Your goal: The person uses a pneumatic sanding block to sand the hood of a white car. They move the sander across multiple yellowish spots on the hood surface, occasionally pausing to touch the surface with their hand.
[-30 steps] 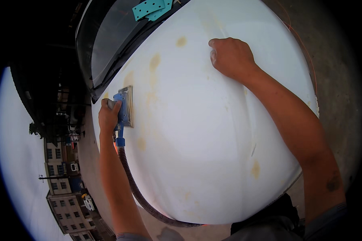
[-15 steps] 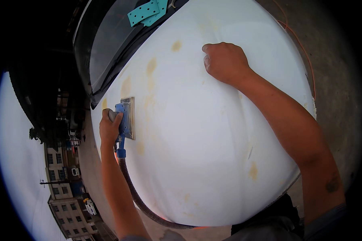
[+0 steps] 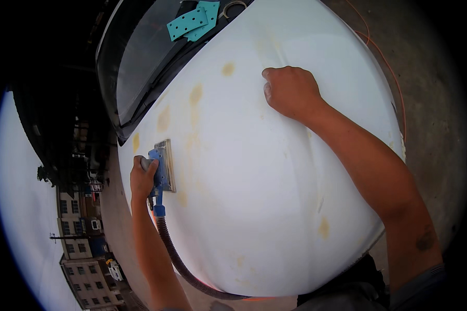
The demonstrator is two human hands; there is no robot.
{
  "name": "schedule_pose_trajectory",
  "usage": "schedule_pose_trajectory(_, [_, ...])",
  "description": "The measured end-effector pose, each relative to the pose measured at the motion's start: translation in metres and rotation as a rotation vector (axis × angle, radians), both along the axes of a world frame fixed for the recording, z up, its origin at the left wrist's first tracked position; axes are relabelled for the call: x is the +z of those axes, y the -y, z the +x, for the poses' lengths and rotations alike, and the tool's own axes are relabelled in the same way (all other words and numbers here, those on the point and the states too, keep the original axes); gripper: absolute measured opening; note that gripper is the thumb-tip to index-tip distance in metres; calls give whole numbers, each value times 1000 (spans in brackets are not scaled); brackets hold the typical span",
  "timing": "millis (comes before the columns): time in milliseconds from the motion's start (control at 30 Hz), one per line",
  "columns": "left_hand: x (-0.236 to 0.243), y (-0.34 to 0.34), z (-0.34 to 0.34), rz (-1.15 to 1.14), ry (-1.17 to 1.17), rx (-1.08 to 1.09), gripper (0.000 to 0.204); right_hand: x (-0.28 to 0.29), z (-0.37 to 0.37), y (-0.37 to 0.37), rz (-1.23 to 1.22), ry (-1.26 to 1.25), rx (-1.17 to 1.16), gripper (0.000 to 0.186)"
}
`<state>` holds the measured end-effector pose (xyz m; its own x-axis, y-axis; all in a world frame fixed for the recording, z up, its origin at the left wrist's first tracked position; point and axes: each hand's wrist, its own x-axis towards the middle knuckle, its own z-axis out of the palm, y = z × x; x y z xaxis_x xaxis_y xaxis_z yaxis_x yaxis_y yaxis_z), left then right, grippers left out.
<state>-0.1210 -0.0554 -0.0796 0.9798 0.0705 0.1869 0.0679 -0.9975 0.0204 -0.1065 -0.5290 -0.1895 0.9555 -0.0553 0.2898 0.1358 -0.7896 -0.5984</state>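
Observation:
My left hand (image 3: 143, 177) is wrapped round a blue sander (image 3: 160, 165), which has a flat rectangular pad against the left part of a white car hood (image 3: 254, 181). A ribbed dark hose (image 3: 172, 251) runs from the sander's near end, along the hood's edge. My right hand (image 3: 291, 92) is closed in a fist and rests on the upper middle of the hood; its palm side is hidden. Yellowish patches (image 3: 195, 95) mark the white surface between and around my hands.
Perforated turquoise sanding sheets (image 3: 188, 24) lie at the windshield's base, beside a ring-shaped item (image 3: 234, 9). An orange hose (image 3: 394, 78) lies on the ground along the right. Buildings (image 3: 91, 282) and a parked white vehicle (image 3: 113, 269) are off to the left.
The whole view has shifted a little, with the hood lower in the picture. The sander in my left hand has slid slightly nearer along the hood. My right fist stays about where it was.

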Motion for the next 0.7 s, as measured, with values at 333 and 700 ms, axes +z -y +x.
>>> schedule_pose_trajectory(333, [21, -50, 58, -9, -25, 104, 62, 6, -1, -13, 15, -28, 13, 15])
schedule_pose_trajectory(700, [16, 8, 14, 35, -41, 74, 62, 2, 1, -4, 33, 17, 12, 15])
